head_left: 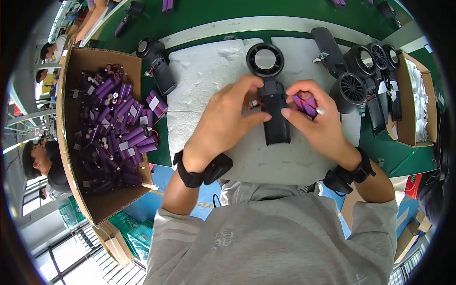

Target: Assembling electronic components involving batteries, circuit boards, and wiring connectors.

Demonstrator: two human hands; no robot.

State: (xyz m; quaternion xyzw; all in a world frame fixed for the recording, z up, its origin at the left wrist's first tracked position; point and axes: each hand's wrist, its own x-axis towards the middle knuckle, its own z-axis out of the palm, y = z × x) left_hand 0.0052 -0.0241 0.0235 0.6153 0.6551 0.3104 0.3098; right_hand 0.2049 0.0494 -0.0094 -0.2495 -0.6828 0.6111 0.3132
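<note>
A black handheld fan (277, 129) lies on the pale foam mat (237, 156) in front of me, its round head (265, 60) pointing away. My left hand (221, 116) grips the left side of the handle, with thumb and forefinger closed against it. A small wired part (255, 103) shows beside those fingers. In the curled fingers of my right hand (323, 126) sits a purple battery pack (307, 105) with a red wire and a white plug. The right thumb tip reaches the handle's right edge. Inside the handle, details are too dark to make out.
At left stands a cardboard box (102, 206) of purple battery packs, with several more packs (156, 104) beside it. Another black fan (161, 73) lies at the mat's upper left. Several fans (349, 92) crowd the right side, next to a carton (403, 128) of white pieces.
</note>
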